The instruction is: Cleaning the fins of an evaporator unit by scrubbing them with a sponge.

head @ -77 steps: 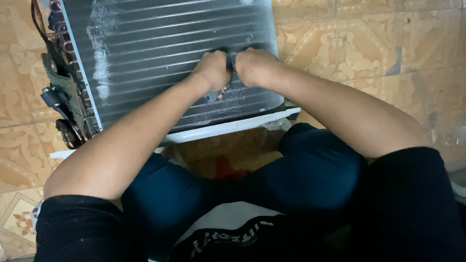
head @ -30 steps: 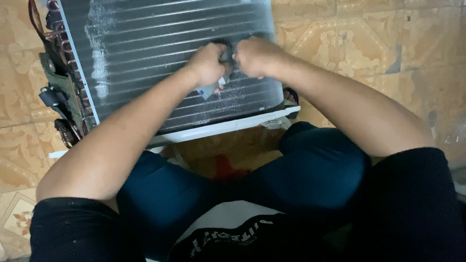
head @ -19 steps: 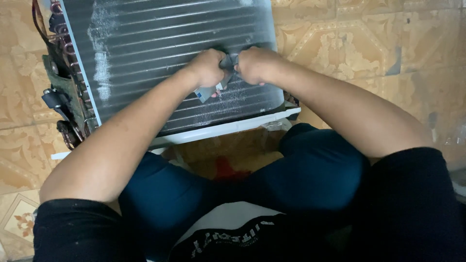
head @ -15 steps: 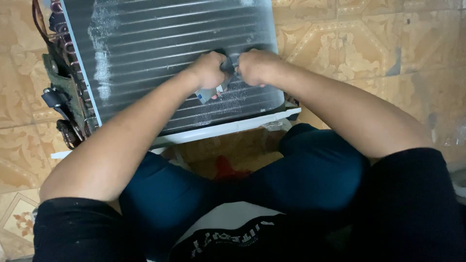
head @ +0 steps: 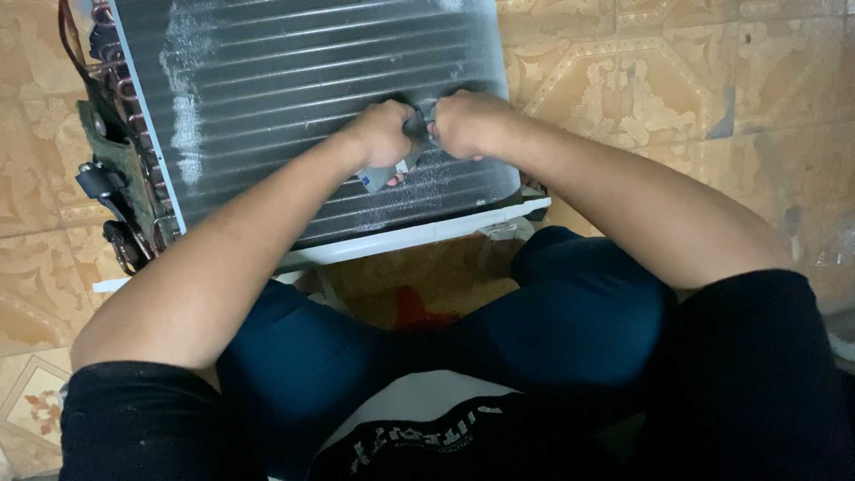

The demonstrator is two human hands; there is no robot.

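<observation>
A dark finned coil [head: 294, 98] of an air conditioner lies flat on the floor in front of me, with whitish streaks on its fins. My left hand [head: 383, 134] and my right hand [head: 468, 123] are pressed together over its lower right part. Both are closed around a small dark tool [head: 419, 120] held against the fins. A light grey piece [head: 378, 176] sticks out below my left hand; what it is I cannot tell.
Copper tube bends and black wiring parts [head: 116, 191] line the coil's left side. A white frame edge [head: 419, 236] runs along its near side. Patterned beige floor tiles [head: 677, 80] surround it. My knees in dark blue trousers [head: 570, 312] are close below.
Both hands, still clasped on the tool, shifted slightly up and down along the fins and stay over the same lower right area of the coil.
</observation>
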